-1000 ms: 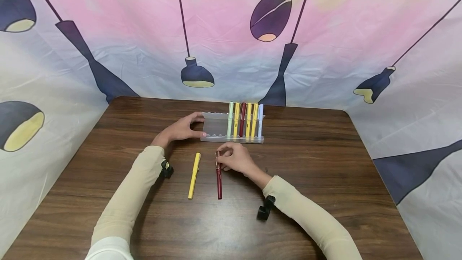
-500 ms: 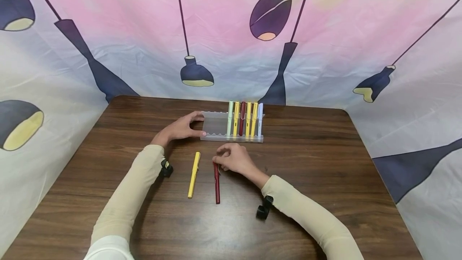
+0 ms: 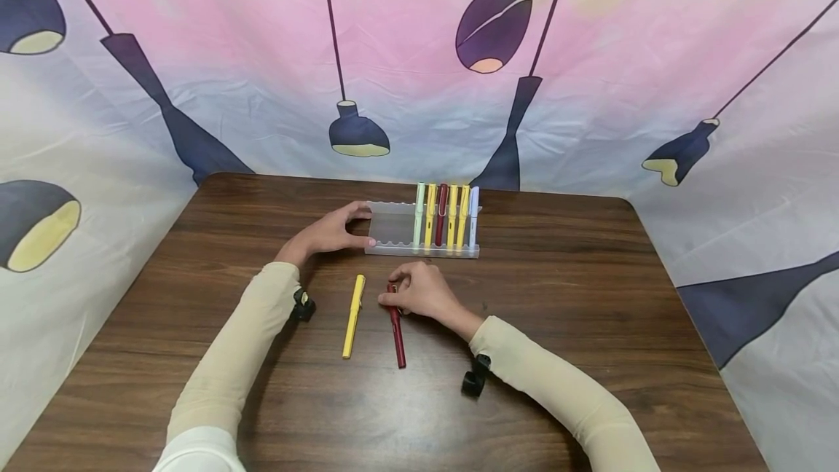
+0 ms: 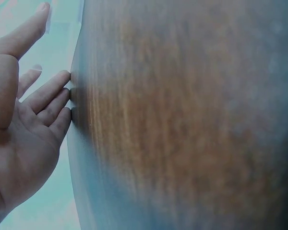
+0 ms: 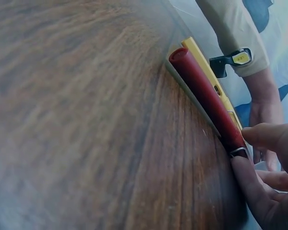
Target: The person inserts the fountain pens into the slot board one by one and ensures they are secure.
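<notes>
Between thumb and fingers my right hand (image 3: 426, 290) pinches a dark red capped pen (image 3: 398, 337) near its clip end. In the right wrist view the red pen (image 5: 201, 81) points its barrel end away, low over the table; whether it touches the wood I cannot tell. My left hand (image 3: 326, 231) rests at the left end of a clear pen rack (image 3: 390, 228), thumb at the front corner and fingertips at the back. In the left wrist view its fingers are fairly straight. A yellow pen (image 3: 352, 319) lies left of the red one.
Several pens stand in the rack's right half: a mint one (image 3: 418, 221), yellow ones, a dark red one (image 3: 440, 221) and a pale blue one (image 3: 473, 221). The rack's left slots hold none. Behind the wooden table (image 3: 557, 275) hangs a lamp-patterned cloth (image 3: 262, 57).
My right hand has shifted slightly left with the red pen, and the pen has turned so its barrel end tilts toward the right. The left hand and rack have stayed in place.
</notes>
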`<state>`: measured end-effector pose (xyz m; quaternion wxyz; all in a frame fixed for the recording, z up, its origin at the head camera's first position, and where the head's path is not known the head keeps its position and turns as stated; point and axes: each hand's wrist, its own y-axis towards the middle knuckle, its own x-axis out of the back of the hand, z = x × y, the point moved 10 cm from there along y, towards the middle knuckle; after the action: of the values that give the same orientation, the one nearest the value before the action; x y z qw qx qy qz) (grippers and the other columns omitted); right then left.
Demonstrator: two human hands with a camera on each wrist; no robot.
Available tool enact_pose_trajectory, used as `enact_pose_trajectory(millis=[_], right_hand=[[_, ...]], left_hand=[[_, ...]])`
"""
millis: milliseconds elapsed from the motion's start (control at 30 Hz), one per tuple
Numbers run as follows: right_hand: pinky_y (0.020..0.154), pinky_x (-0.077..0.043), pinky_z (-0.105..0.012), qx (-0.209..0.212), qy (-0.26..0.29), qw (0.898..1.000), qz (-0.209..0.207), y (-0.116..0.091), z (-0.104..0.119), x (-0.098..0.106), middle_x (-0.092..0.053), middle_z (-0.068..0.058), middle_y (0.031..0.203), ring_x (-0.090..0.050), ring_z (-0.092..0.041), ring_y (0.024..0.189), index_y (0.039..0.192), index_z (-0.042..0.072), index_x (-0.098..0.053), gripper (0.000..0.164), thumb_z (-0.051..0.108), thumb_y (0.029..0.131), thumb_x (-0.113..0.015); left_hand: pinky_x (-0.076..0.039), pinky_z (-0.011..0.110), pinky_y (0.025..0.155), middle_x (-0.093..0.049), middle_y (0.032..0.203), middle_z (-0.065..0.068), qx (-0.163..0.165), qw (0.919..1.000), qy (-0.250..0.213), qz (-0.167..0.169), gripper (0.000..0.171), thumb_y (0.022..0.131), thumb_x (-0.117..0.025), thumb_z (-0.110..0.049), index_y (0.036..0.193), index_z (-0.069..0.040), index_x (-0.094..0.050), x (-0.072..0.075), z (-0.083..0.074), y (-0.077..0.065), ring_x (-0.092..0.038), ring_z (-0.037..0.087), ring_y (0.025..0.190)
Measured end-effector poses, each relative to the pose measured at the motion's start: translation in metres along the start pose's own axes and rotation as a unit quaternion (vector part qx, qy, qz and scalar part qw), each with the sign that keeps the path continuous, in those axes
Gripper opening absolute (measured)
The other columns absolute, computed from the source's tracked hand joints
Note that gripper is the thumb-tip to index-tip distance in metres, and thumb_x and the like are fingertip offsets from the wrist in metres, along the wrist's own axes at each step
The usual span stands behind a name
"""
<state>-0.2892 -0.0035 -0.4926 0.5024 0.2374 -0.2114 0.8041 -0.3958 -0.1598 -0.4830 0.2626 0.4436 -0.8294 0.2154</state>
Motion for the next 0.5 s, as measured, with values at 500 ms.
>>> enact_pose_trajectory(millis=[500], right_hand=[[0.05,-0.057,-0.029,-0.005,0.042,0.999,-0.016,-0.0017,0.0002,0.0089,-0.07,0.004,0.066,-0.067,-0.012,0.05,0.095,0.008,-0.076,0.016,0.014,0.083,-0.084]], left_hand=[[-0.024,0.059,0.121,-0.047,0.156,0.014,0.001,1.0,-0.008,-0.002,0.09,0.09,-0.08,-0.038,0.159,-0.008,-0.03,0.0002,-0.0033,-0.0017,-0.029,0.035,0.152]])
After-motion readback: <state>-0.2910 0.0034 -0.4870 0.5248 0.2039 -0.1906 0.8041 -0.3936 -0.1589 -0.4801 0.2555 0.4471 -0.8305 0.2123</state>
